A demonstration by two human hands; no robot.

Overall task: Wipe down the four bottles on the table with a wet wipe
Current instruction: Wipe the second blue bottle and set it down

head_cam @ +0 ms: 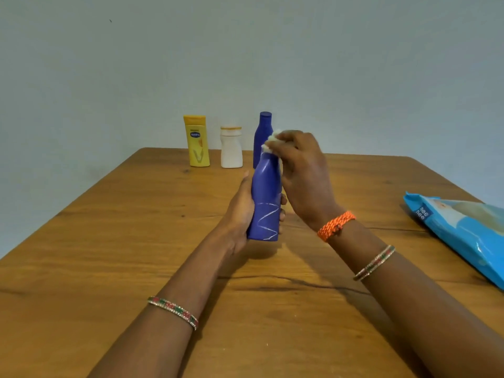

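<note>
Four bottles in view; one, a blue bottle [266, 197], is lifted clear of the worktop [109, 255] near its middle, upright with a slight tilt; left hand [242, 214] wraps its lower body, fingertips showing round the far side; right hand [297, 170] pinches a white wet wipe [272, 140] bunched over the neck and cap, so the cap itself is hidden.

Risks, as judged: the grip is low while the rubbing is at the top, so a hard twist could lever the bottle out of the left hand; a wet surface would make that slip likelier; white streaks on the lower body suggest residue that the holding hand covers, so that patch may be missed unless the grip shifts; rubbing at the cap could loosen it, though I cannot tell how it closes.

Three others stand in a row at the far edge: yellow Vaseline bottle [197, 141], white bottle [231, 147], second blue bottle [262, 132] partly behind the held one; a wide elbow could knock them, being just beside each other.

Worktop is brown wood with grain, knots and a dark crack across the near part; blue wet-wipe pack [458, 233] lies at the right edge; plain pale wall [272, 64] behind.
</note>
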